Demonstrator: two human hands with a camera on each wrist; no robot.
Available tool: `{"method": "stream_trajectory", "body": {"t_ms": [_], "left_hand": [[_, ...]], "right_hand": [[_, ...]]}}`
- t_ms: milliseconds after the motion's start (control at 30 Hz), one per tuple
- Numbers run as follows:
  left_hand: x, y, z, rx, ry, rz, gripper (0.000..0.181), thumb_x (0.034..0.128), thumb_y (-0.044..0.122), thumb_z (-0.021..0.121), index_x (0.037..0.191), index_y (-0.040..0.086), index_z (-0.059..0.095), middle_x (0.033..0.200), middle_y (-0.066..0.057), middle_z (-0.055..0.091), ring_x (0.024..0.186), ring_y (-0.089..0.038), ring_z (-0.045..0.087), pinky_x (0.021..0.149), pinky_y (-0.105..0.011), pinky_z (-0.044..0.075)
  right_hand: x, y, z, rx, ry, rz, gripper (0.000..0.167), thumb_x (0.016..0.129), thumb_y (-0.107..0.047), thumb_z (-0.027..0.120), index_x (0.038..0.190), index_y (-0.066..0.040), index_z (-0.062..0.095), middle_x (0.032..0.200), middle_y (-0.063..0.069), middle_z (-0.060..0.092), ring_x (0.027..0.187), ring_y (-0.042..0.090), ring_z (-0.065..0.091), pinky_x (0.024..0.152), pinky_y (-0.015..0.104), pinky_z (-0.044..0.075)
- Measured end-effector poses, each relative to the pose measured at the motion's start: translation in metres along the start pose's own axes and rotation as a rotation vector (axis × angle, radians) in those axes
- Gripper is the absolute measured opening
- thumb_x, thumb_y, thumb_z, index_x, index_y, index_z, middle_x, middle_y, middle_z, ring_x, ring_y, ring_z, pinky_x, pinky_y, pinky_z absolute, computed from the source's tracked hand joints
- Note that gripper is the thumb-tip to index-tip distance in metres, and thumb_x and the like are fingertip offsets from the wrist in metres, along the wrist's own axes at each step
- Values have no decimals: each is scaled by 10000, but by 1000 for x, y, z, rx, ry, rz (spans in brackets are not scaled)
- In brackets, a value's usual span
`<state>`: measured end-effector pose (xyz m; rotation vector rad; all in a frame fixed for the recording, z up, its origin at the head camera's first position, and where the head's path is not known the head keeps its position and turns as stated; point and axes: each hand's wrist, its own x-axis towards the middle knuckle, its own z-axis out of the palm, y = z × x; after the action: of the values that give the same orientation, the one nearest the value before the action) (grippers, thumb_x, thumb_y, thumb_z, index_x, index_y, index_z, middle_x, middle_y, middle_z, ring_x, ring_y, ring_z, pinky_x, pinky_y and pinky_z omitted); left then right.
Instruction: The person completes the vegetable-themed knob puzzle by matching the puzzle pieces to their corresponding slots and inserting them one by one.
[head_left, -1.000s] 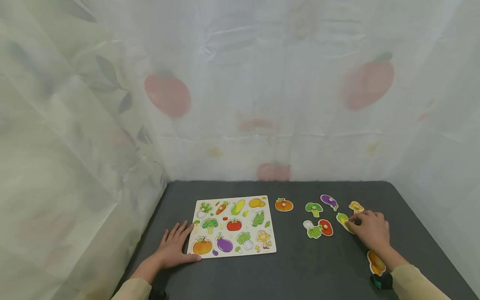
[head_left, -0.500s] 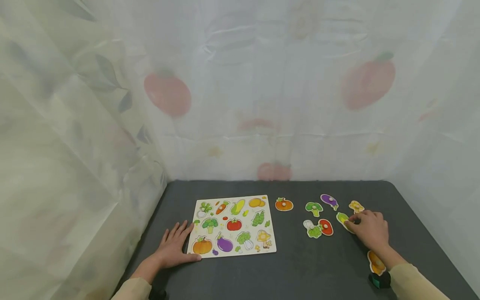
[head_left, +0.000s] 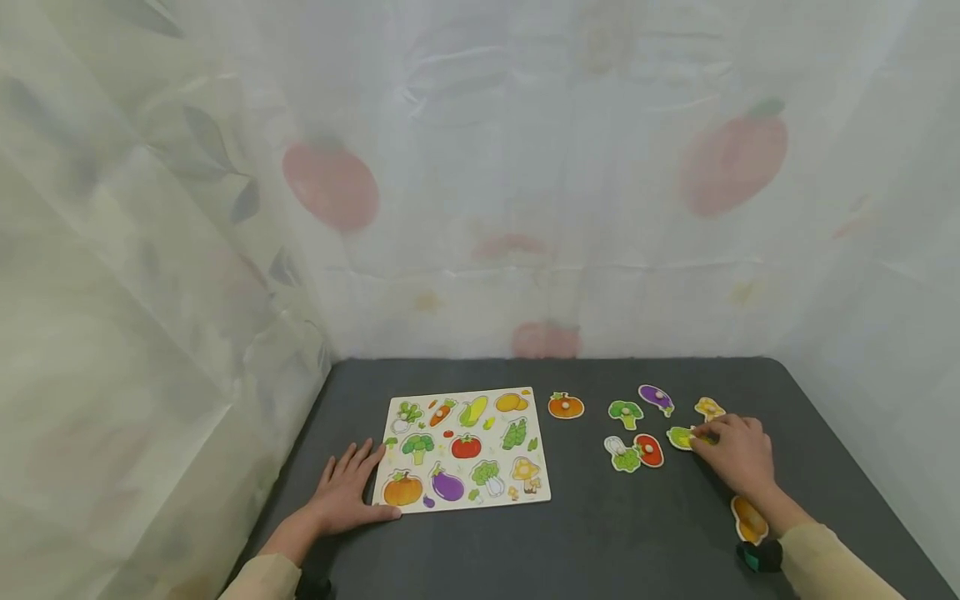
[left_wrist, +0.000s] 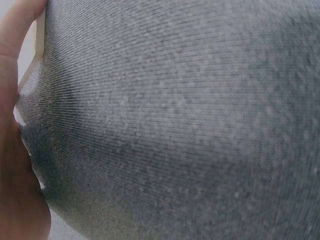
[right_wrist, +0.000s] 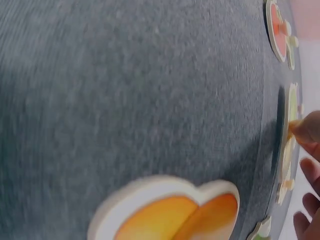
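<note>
My right hand (head_left: 738,454) pinches the knob of a green-and-yellow corn puzzle piece (head_left: 679,438) at the right of the table. In the right wrist view the corn piece (right_wrist: 292,105) is seen edge-on, its shadow falling on the cloth beside it. On the left, my left hand (head_left: 347,492) rests with spread fingers at the left edge of a white vegetable puzzle board (head_left: 543,492), thumb at its near corner. The left wrist view shows only part of that hand (left_wrist: 20,165) and the board's edge (left_wrist: 39,40).
Loose pieces lie on the dark table: pumpkin (head_left: 566,406), broccoli (head_left: 626,414), eggplant (head_left: 656,399), mushroom (head_left: 708,408), tomato (head_left: 649,450) and bok choy (head_left: 622,456), the last two touching. An orange-brown piece (head_left: 750,519) lies by my right wrist. Printed curtains (head_left: 637,292) surround the table.
The corn piece has turned from slanting to nearly level in my right fingers, shifting slightly left. My left hand and the board keep their places.
</note>
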<state>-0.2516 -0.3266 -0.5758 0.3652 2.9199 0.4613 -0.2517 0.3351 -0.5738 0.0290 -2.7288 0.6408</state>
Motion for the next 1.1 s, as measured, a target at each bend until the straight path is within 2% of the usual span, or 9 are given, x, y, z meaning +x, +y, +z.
{"method": "stream_trajectory", "body": {"t_ms": [300, 533, 700, 1100], "left_hand": [[-2, 1, -2, -2, -8, -4, 1218, 724, 826, 697, 1633, 125, 289, 1669, -207, 214, 1514, -501, 128, 1147, -747, 49], [-2, 2, -2, 3, -11, -4, 1215, 728, 827, 693, 1634, 127, 285, 1669, -206, 215, 1514, -499, 131, 1147, -748, 53], [-2, 2, -3, -1, -15, -3, 1208, 735, 819, 695, 1636, 130, 280, 1671, -205, 208, 1516, -499, 125, 1147, -748, 49], [-1, 2, -3, 10, -7, 0, 1216, 728, 833, 686, 1638, 140, 276, 1673, -198, 208, 1519, -492, 124, 1151, -743, 46]], "right_hand": [[-3, 5, -2, 24, -37, -118, 81, 857, -181, 820, 917, -127, 815, 1120, 221, 648, 1130, 528, 431, 889, 728, 317], [-7, 4, 3, 0, -33, -53, 191, 864, -279, 819, 928, -100, 799, 1176, 270, 630, 1142, 534, 425, 897, 714, 335], [-9, 2, 6, -13, -2, -16, 181, 852, -269, 822, 865, -92, 788, 1154, 279, 638, 1122, 526, 439, 903, 702, 347], [-7, -5, 5, 2, 38, -29, 128, 852, -198, 814, 842, -77, 773, 1088, 245, 636, 1106, 524, 434, 869, 705, 342]]}}
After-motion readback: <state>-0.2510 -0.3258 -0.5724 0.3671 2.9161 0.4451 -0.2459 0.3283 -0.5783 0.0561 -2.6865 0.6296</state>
